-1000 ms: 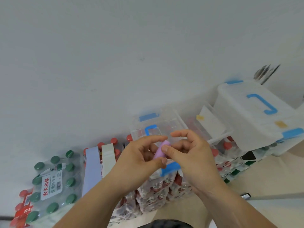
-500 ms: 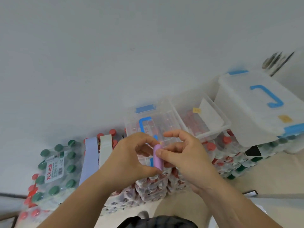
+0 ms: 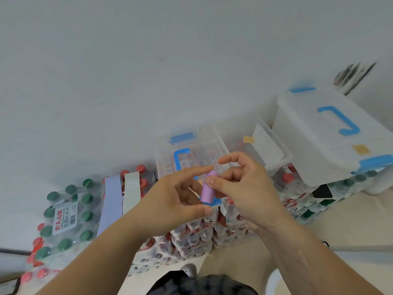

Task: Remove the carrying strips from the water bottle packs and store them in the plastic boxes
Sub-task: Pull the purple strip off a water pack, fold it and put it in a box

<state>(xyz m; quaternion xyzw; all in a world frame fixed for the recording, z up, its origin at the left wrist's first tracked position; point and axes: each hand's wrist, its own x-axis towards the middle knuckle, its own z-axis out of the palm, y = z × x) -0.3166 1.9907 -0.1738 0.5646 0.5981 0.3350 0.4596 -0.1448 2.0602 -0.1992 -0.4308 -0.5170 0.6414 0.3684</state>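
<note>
A rolled purple carrying strip stands upright between my two hands, in front of the boxes. My right hand pinches its upper part with thumb and fingers. My left hand touches its lower end with the thumb, index finger stretched out over the roll. Behind them a clear plastic box with a blue handle stands shut on the stacked water bottle packs. To its right is an open clear box. Two flat strips, pale blue and white, lie on a pack at the left.
A large white lidded box with blue clips sits at the right on more packs. A green-capped bottle pack lies at the far left beside red-capped ones. A grey wall rises directly behind everything. Beige floor shows at the lower right.
The purple roll has turned from slanted to upright between my fingers. My left index finger has stretched out and my thumb slid to the roll's lower end. The view has shifted slightly.
</note>
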